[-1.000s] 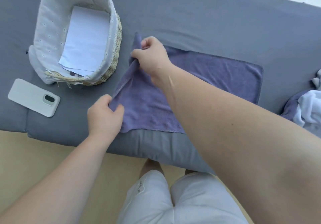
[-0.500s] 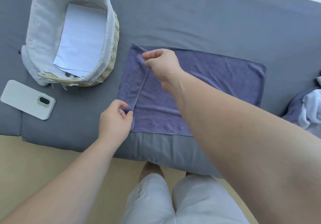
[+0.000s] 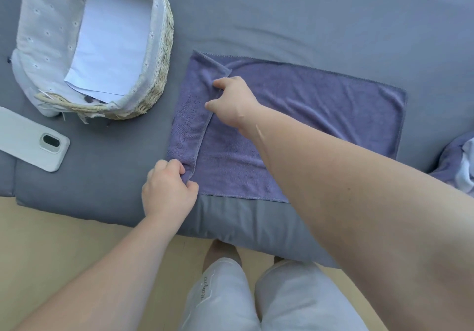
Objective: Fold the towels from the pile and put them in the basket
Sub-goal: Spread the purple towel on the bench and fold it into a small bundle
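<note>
1. A phone lies face down at the near left of the grey mat; no writing on it can be read.
2. The basket, woven with a white cloth liner, stands far left, beyond the phone. It holds only a blank white paper lying flat on its bottom.
3. The left hand pinches the near left corner of the towel, fingers curled round the cloth.
4. The purple towel lies flat on the mat, right of the basket and outside it. Its left end is folded over as a narrow strip, embossed with what looks like "YOGA FITNESS".
5. The right hand, fingers curled, grips the strip's inner edge near the far side.
6. The shorts carry small script, too small to read.
7. The pile, purple and white cloth, sits at the right edge.
</note>
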